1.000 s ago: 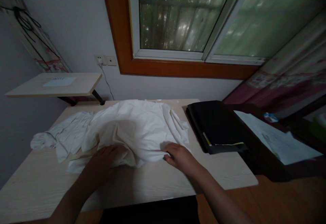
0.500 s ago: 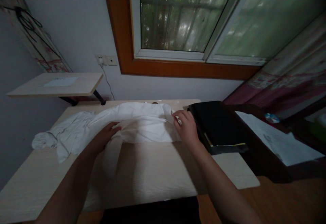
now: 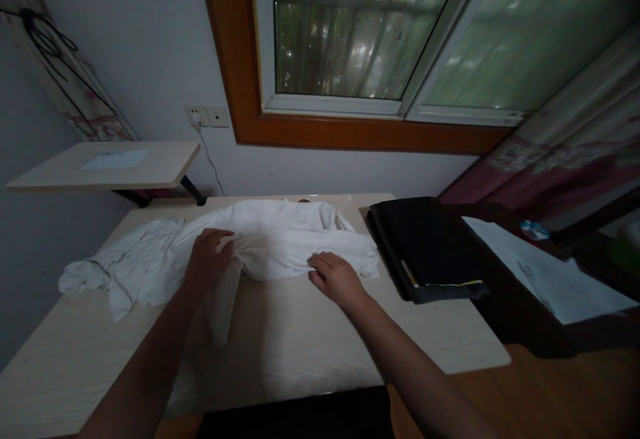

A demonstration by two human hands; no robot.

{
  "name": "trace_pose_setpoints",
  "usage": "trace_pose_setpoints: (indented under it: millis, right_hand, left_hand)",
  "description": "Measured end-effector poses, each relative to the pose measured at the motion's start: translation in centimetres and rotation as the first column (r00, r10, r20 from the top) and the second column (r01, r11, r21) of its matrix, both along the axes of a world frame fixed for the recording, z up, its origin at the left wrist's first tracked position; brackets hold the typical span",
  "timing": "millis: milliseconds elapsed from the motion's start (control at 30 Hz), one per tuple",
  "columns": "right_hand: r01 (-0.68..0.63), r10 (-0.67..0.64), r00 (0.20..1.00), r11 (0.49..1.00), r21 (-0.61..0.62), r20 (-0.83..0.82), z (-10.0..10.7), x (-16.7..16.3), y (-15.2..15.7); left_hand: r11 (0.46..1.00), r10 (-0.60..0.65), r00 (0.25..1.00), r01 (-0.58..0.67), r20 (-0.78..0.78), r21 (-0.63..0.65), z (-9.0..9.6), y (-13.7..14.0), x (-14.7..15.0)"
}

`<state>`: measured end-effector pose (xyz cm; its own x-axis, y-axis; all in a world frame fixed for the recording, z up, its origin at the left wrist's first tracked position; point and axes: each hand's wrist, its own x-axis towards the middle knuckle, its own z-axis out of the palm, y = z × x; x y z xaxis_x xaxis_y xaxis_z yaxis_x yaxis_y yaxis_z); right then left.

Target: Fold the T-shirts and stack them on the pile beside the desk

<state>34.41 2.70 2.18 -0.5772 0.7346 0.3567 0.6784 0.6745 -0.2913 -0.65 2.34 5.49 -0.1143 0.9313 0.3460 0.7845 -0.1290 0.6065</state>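
Where white cloth (image 3: 287, 226) lies on tabletop (image 3: 305, 346), left hand (image 3: 207, 259) touches fold, right hand (image 3: 339, 279) near edge — fingers (image 3: 325, 262) half-curled, grip unclear.

Dim light. White cloth (image 3: 280, 249) lies rumpled across the table (image 3: 310, 352), a narrow flap trailing toward the near side beneath the left hand (image 3: 207, 256). Creases gather by that hand's fingers. Right hand (image 3: 339, 279) touches the near edge, fingers bent (whether either hand grips is hard to make out). Black folder (image 3: 430, 242) just right of the cloth; beyond it, a paper sheet (image 3: 540, 269) on a dark surface. Left: raised shelf (image 3: 173, 159) bearing a paper (image 3: 116, 159). Behind: window (image 3: 345, 39), wall socket (image 3: 217, 117) with cord plugged in.
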Motion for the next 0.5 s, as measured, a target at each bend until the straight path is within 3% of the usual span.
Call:
trace_pose_setpoints:
  millis: [67, 200, 300, 500]
  right_hand:
    - [0.035, -0.037, 0.998, 0.999, -0.024, -0.058, 0.3, 0.1, 0.2]
    - [0.090, -0.098, 0.979, 0.995, -0.051, -0.181, 1.8, 0.3, 0.7]
    - [0.108, -0.113, 0.953, 0.994, -0.034, -0.281, 3.3, 0.4, 0.9]
    - [0.110, -0.110, 0.935, 0.994, -0.020, -0.338, 6.1, 0.8, 0.8]
  left_hand:
    - [0.986, -0.146, 0.975, 0.158, -0.168, 0.060, 1.2, -1.0, 1.1]
    - [0.890, -0.438, 0.815, 0.451, -0.380, -0.061, 2.2, -3.0, 3.3]
    - [0.878, -0.461, 0.748, 0.461, -0.477, -0.127, 1.6, -3.6, 4.2]
    - [0.928, -0.362, 0.742, 0.347, -0.565, -0.138, 1.0, -3.4, 4.4]
